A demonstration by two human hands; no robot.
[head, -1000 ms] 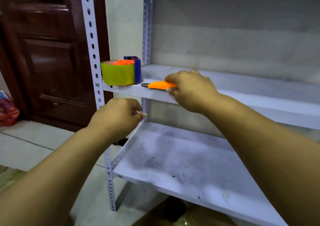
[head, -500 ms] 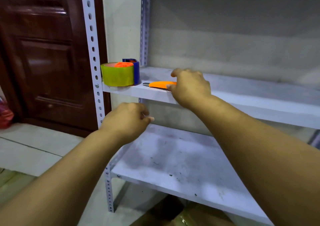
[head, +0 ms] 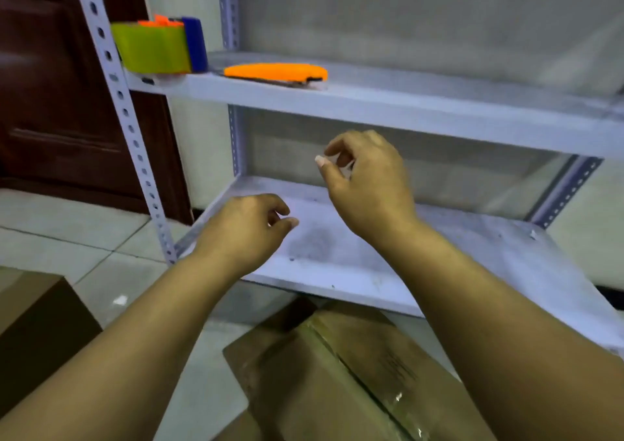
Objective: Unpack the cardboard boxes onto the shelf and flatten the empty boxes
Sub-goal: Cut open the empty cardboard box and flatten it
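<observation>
Both hands hold nothing. Right hand (head: 368, 184) is raised in front of the shelf unit (head: 405, 103), fingers loosely curled, thumb and forefinger near each other with nothing between them. Left hand (head: 246, 228) is lower and just to the left, fingers also loosely curled, thumb tip out toward the right, no contact with anything.

Orange utility knife (head: 277, 72) lies flat on the upper shelf board, well apart from both hands. Green tape roll (head: 152, 47) with a blue dispenser part (head: 195, 44) stands at the left end of the same board, beside the perforated front post (head: 121, 103). Lower shelf board (head: 337, 265) is scuffed grey and sits behind and below the hands.

Cardboard box (head: 337, 373) is on the tiled floor (head: 67, 238) in front of the shelf, below the forearms, top flaps closed with clear tape along the centre seam; printed mark on the right flap is too blurred to read. Second cardboard box (head: 37, 326) is at the left edge, only partly in view, so whether it is sealed cannot be told. Dark wooden door (head: 50, 86) is behind the shelf post on the left.
</observation>
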